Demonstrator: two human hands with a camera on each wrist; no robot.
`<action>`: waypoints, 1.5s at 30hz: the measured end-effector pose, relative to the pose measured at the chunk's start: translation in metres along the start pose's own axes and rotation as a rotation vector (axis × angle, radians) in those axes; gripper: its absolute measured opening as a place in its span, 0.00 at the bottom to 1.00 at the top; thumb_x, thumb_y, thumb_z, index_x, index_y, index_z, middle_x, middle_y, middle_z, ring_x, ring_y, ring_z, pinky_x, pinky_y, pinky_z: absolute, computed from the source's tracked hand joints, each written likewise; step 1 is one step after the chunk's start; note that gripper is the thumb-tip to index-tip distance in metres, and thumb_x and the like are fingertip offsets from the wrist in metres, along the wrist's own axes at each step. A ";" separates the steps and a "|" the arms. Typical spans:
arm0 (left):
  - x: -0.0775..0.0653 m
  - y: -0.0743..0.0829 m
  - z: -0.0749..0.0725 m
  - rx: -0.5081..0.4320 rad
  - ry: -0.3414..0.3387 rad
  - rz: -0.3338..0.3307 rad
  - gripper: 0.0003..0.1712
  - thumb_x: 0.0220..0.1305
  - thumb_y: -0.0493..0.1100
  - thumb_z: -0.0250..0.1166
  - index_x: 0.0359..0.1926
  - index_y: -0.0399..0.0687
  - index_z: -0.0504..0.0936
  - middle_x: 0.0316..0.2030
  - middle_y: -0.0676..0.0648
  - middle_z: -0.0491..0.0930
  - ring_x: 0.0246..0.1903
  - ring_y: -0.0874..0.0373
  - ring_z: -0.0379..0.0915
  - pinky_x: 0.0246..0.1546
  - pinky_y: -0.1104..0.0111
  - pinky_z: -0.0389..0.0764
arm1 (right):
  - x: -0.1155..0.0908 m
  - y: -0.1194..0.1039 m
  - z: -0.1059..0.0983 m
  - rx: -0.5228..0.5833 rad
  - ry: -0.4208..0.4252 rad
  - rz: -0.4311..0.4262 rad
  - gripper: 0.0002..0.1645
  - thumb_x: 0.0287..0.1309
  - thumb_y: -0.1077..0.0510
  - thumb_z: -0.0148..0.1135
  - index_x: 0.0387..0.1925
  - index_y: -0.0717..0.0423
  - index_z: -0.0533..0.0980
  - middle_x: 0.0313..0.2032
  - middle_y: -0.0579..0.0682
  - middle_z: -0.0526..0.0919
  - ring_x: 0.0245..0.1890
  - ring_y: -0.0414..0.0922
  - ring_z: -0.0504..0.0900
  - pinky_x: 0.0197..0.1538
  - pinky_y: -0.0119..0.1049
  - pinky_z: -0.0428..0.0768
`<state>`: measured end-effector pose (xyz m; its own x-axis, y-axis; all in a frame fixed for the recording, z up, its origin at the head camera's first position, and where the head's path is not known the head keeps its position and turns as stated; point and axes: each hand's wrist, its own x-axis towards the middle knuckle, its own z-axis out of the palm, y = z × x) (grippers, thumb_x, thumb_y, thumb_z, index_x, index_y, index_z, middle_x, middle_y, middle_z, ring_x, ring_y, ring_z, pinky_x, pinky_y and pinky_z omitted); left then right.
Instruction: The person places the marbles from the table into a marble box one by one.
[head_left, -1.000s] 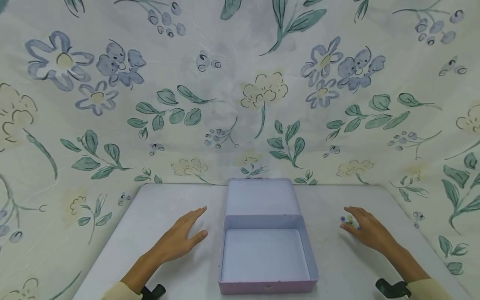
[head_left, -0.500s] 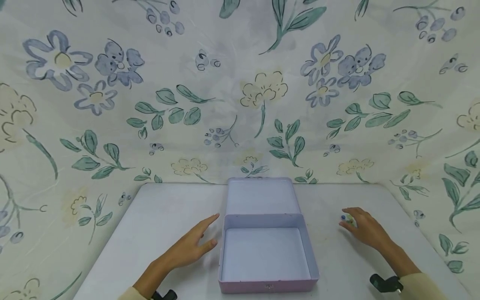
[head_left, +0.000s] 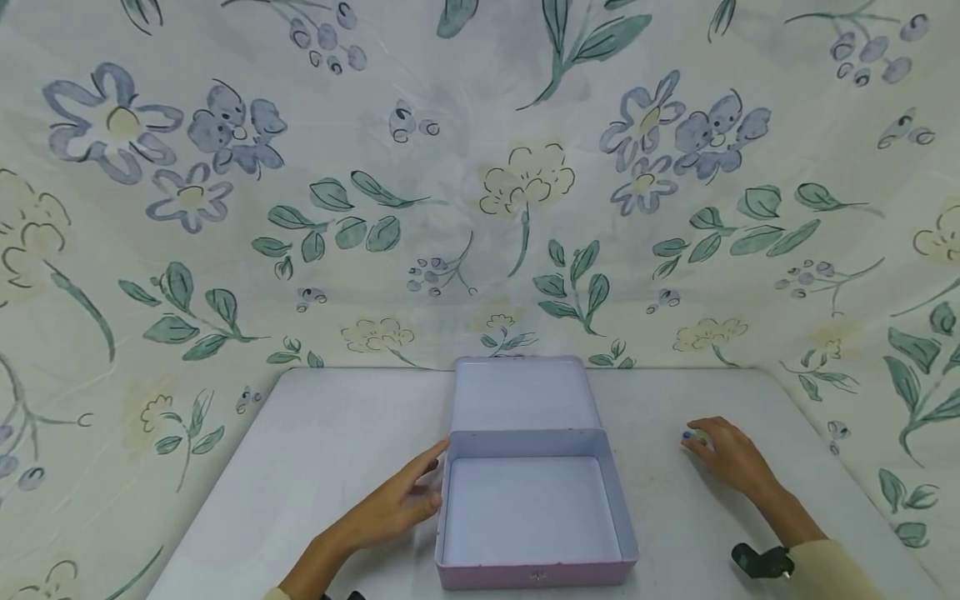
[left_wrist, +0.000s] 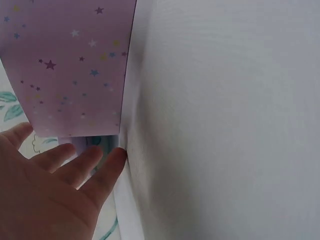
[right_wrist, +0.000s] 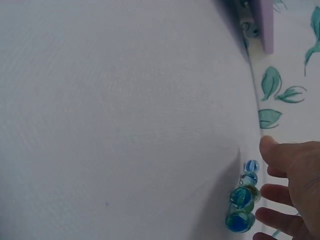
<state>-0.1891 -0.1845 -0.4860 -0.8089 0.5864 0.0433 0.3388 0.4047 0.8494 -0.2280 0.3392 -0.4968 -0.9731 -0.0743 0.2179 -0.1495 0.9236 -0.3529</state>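
Clearly, the right hand (head_left: 731, 458) is the nearer one to the glass marbles (right_wrist: 241, 200); they lie on the white table (head_left: 352, 408), just before its fingertips and off to the right of the open box (head_left: 537, 575). Seen from the right wrist, the marbles bunch into a short row — its long axis runs across the line of the fingers, leaning slightly; thumb and fingers are loosely bent with a gap between them, nothing looks pinched, and whether a fingertip touches glass cannot be told. The left hand (head_left: 393, 504) has its fingers spread and relaxed beside the box's left wall, holding nothing; a fingertip seems to meet that wall near the hinged corner, though contact is hard to judge. The box stands flat, its lid (head_left: 521, 393) thrown back; a stretch of smooth tabletop separates it from the marbles, and a floral cloth (head_left: 525, 275) hangs behind — leaves, berries and blossoms.
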 end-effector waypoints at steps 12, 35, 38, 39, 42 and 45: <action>-0.001 0.000 0.007 -0.073 -0.034 0.050 0.50 0.71 0.40 0.60 0.81 0.54 0.37 0.80 0.39 0.36 0.73 0.28 0.50 0.65 0.45 0.71 | 0.005 0.002 0.010 0.001 0.017 0.039 0.18 0.59 0.62 0.68 0.47 0.70 0.79 0.47 0.69 0.82 0.50 0.67 0.80 0.50 0.58 0.81; -0.005 -0.003 0.016 -0.255 -0.083 0.064 0.56 0.70 0.47 0.63 0.80 0.54 0.29 0.79 0.35 0.24 0.74 0.22 0.33 0.65 0.32 0.61 | 0.005 -0.003 0.017 -0.067 0.100 0.032 0.07 0.55 0.65 0.70 0.37 0.64 0.84 0.40 0.65 0.85 0.43 0.66 0.83 0.45 0.59 0.81; -0.005 -0.003 0.016 -0.266 -0.073 0.067 0.55 0.70 0.45 0.62 0.80 0.53 0.30 0.79 0.35 0.24 0.74 0.21 0.32 0.66 0.32 0.59 | 0.006 -0.002 0.017 -0.065 0.115 0.017 0.07 0.55 0.65 0.70 0.36 0.64 0.84 0.39 0.64 0.85 0.42 0.65 0.83 0.44 0.59 0.81; -0.005 -0.004 0.016 -0.272 -0.073 0.069 0.55 0.70 0.45 0.62 0.80 0.53 0.30 0.78 0.35 0.24 0.74 0.21 0.31 0.66 0.31 0.59 | 0.006 -0.002 0.017 -0.065 0.117 0.015 0.07 0.54 0.65 0.70 0.36 0.64 0.84 0.39 0.64 0.85 0.42 0.65 0.83 0.44 0.58 0.81; -0.006 -0.005 0.018 -0.286 -0.077 0.075 0.55 0.70 0.45 0.61 0.80 0.53 0.30 0.78 0.33 0.23 0.73 0.19 0.30 0.65 0.30 0.58 | 0.005 -0.001 0.018 -0.062 0.115 0.009 0.07 0.54 0.65 0.70 0.36 0.63 0.84 0.39 0.64 0.86 0.41 0.64 0.83 0.43 0.58 0.81; -0.007 -0.007 0.019 -0.287 -0.085 0.082 0.54 0.71 0.44 0.60 0.80 0.53 0.29 0.77 0.32 0.22 0.72 0.18 0.29 0.65 0.30 0.58 | 0.004 -0.002 0.017 -0.063 0.102 0.019 0.06 0.54 0.65 0.70 0.35 0.63 0.84 0.39 0.64 0.86 0.41 0.64 0.84 0.43 0.58 0.81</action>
<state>-0.1766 -0.1776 -0.5020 -0.7374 0.6702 0.0845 0.2426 0.1460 0.9591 -0.2346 0.3309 -0.5113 -0.9524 -0.0212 0.3040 -0.1170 0.9466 -0.3006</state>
